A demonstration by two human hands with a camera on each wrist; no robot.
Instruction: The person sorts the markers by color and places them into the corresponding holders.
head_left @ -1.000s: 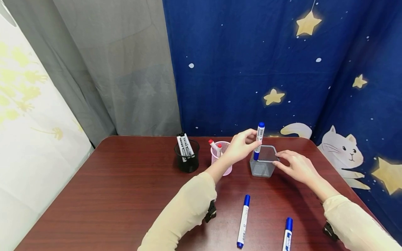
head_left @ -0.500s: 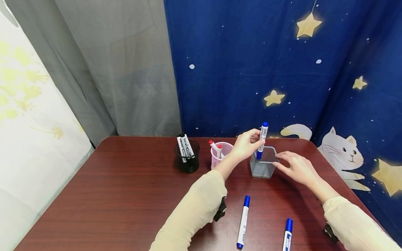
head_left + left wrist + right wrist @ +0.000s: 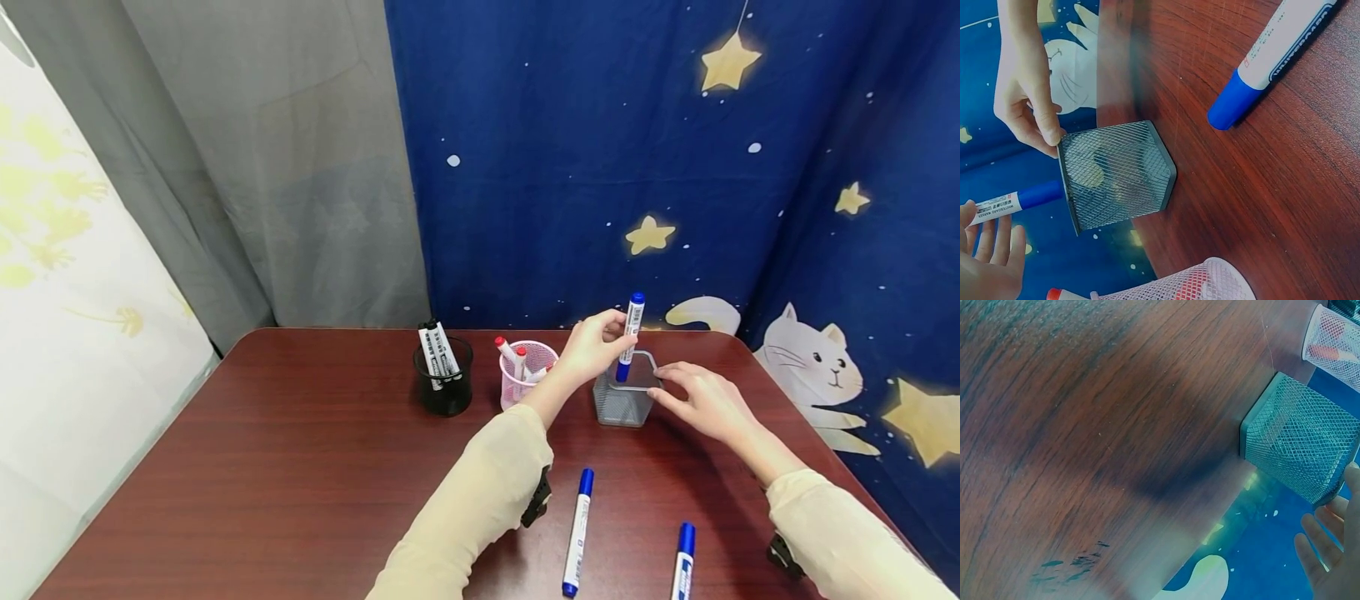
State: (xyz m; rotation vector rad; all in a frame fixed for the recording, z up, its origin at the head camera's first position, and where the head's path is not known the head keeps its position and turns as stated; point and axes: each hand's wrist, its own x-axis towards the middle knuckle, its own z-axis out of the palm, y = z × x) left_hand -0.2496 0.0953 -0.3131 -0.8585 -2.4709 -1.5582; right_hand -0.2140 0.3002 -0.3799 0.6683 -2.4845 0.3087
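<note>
My left hand (image 3: 592, 346) pinches a blue-capped whiteboard marker (image 3: 632, 327) between thumb and fingers, almost upright. The marker's lower blue end is over the mouth of a grey mesh pen holder (image 3: 621, 408); in the left wrist view that blue cap (image 3: 1040, 194) is right at the rim. On the holder's other side, my right hand (image 3: 701, 400) grips the rim with thumb and fingertips. The holder stands upright on the table (image 3: 300, 483). In the right wrist view, part of the right hand (image 3: 1338, 544) shows at the holder's top edge.
Left of the holder stands a pink mesh cup (image 3: 510, 390) with several red-capped markers. Farther left is a black mesh cup (image 3: 444, 400) with black markers. Two blue markers lie nearer the front, one marker (image 3: 577, 533) left of the other marker (image 3: 683, 567). Curtains hang behind the table.
My left hand has moved a little to the right, bringing the marker farther over the pen holder's mouth. The right hand has stayed at the rim.
</note>
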